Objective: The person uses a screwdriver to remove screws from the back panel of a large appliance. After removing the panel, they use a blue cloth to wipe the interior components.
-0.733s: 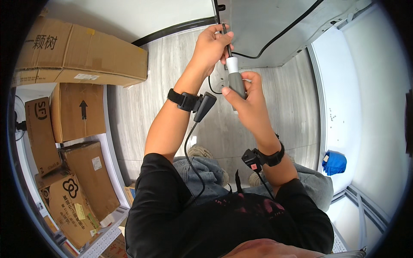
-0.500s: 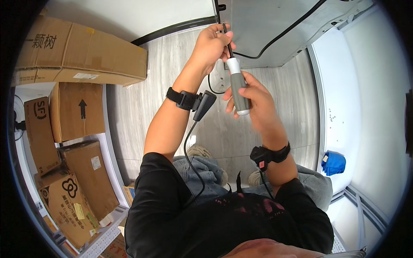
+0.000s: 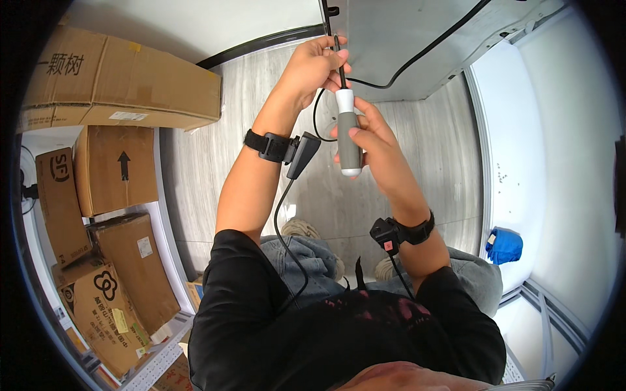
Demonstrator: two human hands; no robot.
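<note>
A screwdriver (image 3: 350,140) with a grey and white handle and a dark shaft points away from me, its tip near the edge of a grey metal panel (image 3: 404,45). My right hand (image 3: 373,137) is closed around the handle, thumb on top. Higher up, my left hand (image 3: 317,64) pinches the dark shaft close to its tip between thumb and fingers. Whether the left fingers also hold something small at the tip, I cannot make out. A black cable (image 3: 417,58) runs across the panel and loops down behind my hands.
Cardboard boxes (image 3: 124,163) fill a white shelf on the left, with a long carton (image 3: 156,85) above them. A blue cloth-like bundle (image 3: 504,246) lies on the white ledge at right. Wired black devices (image 3: 303,155) are strapped to both my wrists. Grey wood-look floor (image 3: 222,150) lies below.
Both hands and the screwdriver have shifted slightly left. The screwdriver's handle has swung left, so it stands more upright in view. The grip of both hands looks the same.
</note>
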